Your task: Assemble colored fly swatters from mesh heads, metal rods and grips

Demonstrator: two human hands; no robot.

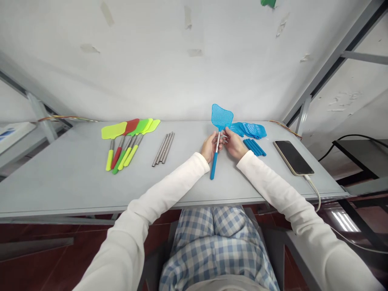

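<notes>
A blue fly swatter point(222, 117) with a mesh head, metal shaft and blue grip is held up over the table between my hands. My left hand point(209, 147) is closed around its metal shaft. The fingers of my right hand point(234, 143) pinch it at the neck, just under the head. Close to my right hand lie a pile of blue swatter heads point(254, 130) and several blue handle grips point(254, 147). Left of my hands, several bare metal rods point(163, 148) lie side by side on the table.
Several whole swatters in yellow, red and green point(125, 141) lie overlapped at the left of the grey table point(69, 173). A phone point(293, 157) with a white charging cable point(313, 188) rests at the right. A white wall point(169, 81) stands behind the table, with metal frame posts at both sides.
</notes>
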